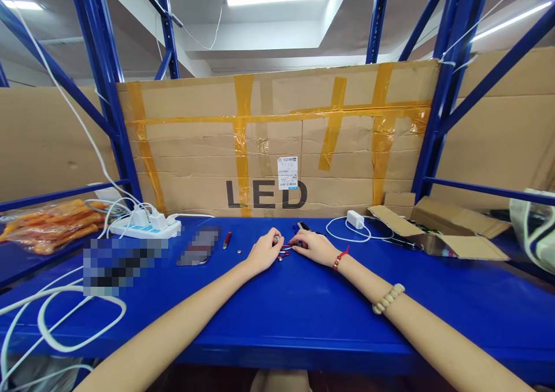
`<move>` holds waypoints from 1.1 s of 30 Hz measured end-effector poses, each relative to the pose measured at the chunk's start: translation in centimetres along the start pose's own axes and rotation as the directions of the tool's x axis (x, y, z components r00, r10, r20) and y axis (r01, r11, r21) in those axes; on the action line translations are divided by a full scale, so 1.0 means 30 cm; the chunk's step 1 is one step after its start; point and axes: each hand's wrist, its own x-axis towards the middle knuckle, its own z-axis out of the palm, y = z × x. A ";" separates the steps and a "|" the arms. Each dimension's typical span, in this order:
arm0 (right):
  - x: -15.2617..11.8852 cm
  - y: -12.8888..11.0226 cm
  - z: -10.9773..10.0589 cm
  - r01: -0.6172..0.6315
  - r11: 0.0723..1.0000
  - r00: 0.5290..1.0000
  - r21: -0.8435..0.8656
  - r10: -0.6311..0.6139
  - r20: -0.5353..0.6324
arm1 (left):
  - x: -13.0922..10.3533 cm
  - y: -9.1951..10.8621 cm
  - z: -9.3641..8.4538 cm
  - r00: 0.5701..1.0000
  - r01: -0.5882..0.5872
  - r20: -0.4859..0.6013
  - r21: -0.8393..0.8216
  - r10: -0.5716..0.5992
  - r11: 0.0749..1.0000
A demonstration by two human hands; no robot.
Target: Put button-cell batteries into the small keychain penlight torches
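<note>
Both hands are close together over the middle of the blue table [277, 311]. My left hand [263, 252] is closed, its fingers curled round a small metallic piece [276, 240] whose shape is too small to tell. My right hand [313, 247] rests palm down with bent fingers at several small red and dark pieces [284, 254] lying between the hands. Whether its fingertips grip one of them cannot be made out. Behind the right hand lie dark, pen-like items [302, 226]. A small red object [227, 240] and a tiny round piece [239, 251] lie left of my left hand.
A white power strip [145, 227] with plugs and looping white cables [82, 317] occupies the left side, near a blurred phone-like object [199, 246]. A white charger [355, 219] and an open cardboard box [459, 224] stand right. A large cardboard panel [195, 161] rises behind.
</note>
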 end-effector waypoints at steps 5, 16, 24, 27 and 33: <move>-0.003 -0.010 -0.013 0.000 1.000 1.000 -0.015 0.000 0.031 | 0.000 0.000 0.000 1.000 0.002 0.007 0.020 -0.002 1.000; -0.005 -0.016 -0.017 -0.008 1.000 0.999 -0.028 0.009 0.038 | -0.003 0.006 -0.005 0.999 0.014 0.036 0.055 -0.016 0.998; -0.006 -0.008 -0.012 0.017 0.999 0.999 -0.034 -0.015 0.051 | -0.001 0.007 0.000 0.998 0.014 0.054 0.085 -0.018 0.996; -0.004 -0.005 -0.011 0.017 0.999 0.999 -0.037 -0.015 0.050 | 0.000 0.004 0.000 0.998 0.005 0.069 0.099 -0.012 0.995; -0.002 -0.008 -0.012 -0.020 0.999 0.997 -0.042 0.023 0.068 | -0.002 0.006 -0.005 0.994 -0.021 0.109 0.107 0.009 0.994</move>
